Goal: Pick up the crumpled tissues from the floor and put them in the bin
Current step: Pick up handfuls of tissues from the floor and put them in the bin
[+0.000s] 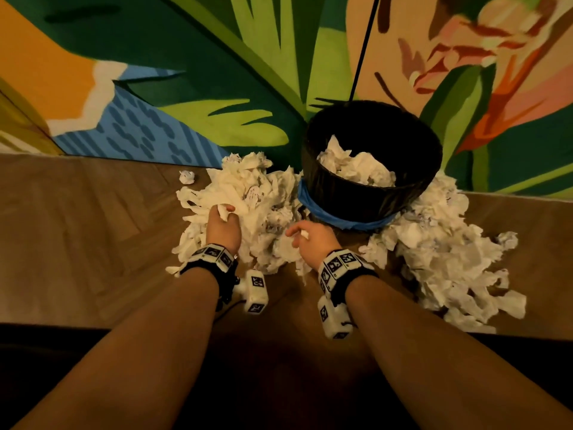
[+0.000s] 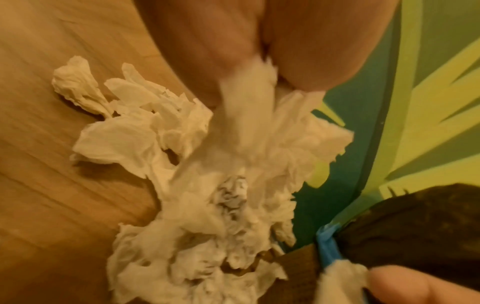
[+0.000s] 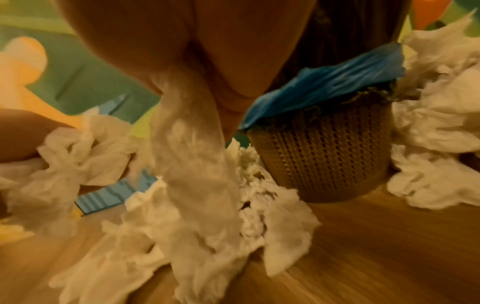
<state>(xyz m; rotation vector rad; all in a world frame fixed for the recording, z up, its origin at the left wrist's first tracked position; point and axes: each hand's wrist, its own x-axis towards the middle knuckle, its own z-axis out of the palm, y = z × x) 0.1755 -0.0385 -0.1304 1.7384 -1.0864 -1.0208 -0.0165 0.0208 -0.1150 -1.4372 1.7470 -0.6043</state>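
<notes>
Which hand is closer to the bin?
The right hand. It holds a tissue just in front of the bin, near its blue band. The left hand grips a tissue farther off to the bin's left, over the pile of tissues.

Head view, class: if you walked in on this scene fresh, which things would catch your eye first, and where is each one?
First, the heap of crumpled white tissues spread over the wooden floor, wrapping around the bin on both sides. The black-lined bin stands against the bright leaf mural and already holds tissues. In front, the left hand and right hand each pinch a tissue from the heap.
</notes>
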